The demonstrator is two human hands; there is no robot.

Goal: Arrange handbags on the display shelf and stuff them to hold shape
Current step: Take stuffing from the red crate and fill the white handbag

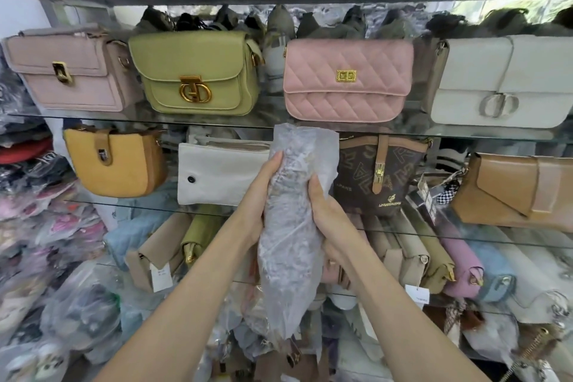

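Head view, plastic-wrapped stuffing roll (294, 226) upright between both hands, left fingers (273, 164) and right fingers (316, 192) curled around it

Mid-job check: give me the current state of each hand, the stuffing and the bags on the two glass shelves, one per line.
Left hand: grips the bundle's left side.
Right hand: grips its right side.
Clear plastic-wrapped stuffing bundle: held upright, in no bag.
Olive-green flap handbag: upright, clasp shut.
Pink quilted handbag: upright, closed.
White canvas pouch: upright, snap visible.
Brown monogram bucket bag: upright, strap fastened.
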